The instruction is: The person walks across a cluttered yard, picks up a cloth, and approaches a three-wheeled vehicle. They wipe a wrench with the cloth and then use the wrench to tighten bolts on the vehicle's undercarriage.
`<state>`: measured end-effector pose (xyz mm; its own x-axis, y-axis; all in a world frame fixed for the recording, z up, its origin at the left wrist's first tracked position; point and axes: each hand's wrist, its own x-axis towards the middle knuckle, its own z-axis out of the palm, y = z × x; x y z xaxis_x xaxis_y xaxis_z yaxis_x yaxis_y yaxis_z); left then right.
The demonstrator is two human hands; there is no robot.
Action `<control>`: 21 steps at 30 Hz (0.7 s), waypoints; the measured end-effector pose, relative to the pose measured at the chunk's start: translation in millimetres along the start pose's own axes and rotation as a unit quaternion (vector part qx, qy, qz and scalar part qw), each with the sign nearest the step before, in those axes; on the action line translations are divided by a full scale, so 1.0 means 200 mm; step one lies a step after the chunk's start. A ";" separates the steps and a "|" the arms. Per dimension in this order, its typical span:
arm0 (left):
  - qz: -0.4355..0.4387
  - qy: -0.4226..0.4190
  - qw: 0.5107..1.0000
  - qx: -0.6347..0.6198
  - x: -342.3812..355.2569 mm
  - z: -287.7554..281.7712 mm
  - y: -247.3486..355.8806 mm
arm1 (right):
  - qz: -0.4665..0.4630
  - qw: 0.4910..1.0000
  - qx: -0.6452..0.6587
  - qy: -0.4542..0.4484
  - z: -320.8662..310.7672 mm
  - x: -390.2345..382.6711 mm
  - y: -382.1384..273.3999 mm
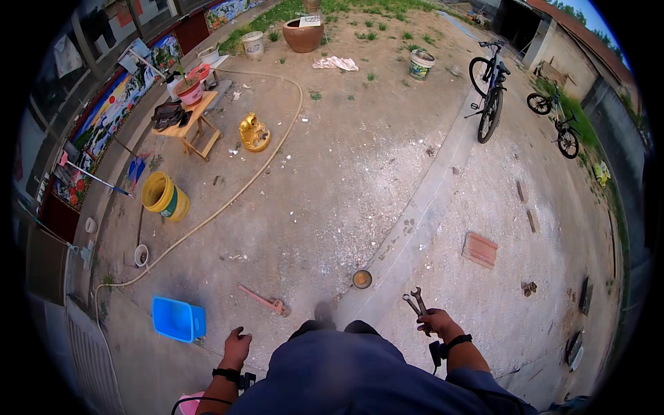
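My right hand (440, 324), at the lower right, is closed around two metal wrenches (417, 304). Their open-ended heads point forward and spread slightly apart, while the handles run into my fist. My left hand (237, 345) hangs at the lower left, holding nothing, with its fingers loosely bent and the thumb apart. Ahead of that hand a reddish pipe wrench (265, 300) lies on the concrete. To its left stands a blue plastic basin (178, 319). A small round tin (362, 279) is on the ground just in front of my feet.
A hose (227, 207) curves across the left side, past a yellow bucket (165, 197) and a golden ornament (254, 132). Beyond is a wooden bench (187, 124) with pots. Rightward are reddish tiles (480, 250), brick pieces and two bicycles (490, 93). A bucket (420, 64) stands farther off.
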<state>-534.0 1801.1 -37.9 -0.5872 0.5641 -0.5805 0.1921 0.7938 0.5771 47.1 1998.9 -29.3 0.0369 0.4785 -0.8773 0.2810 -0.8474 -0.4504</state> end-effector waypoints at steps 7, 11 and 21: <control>0.076 0.007 0.997 0.014 0.89 -0.05 1.12 | 0.075 0.997 0.013 -0.008 -0.01 0.44 -0.66; 0.092 0.022 0.995 0.037 1.48 0.11 1.51 | 0.084 0.996 -0.015 -0.012 -0.03 0.91 -1.23; -0.064 0.015 0.998 0.000 2.31 0.16 2.43 | -0.046 0.996 -0.062 -0.038 0.01 1.78 -3.44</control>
<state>-687.1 2456.0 -43.8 -0.6304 0.4514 -0.6316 0.1150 0.8589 0.4991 -136.0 2752.2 -31.3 -0.0654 0.5302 -0.8454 0.3967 -0.7635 -0.5096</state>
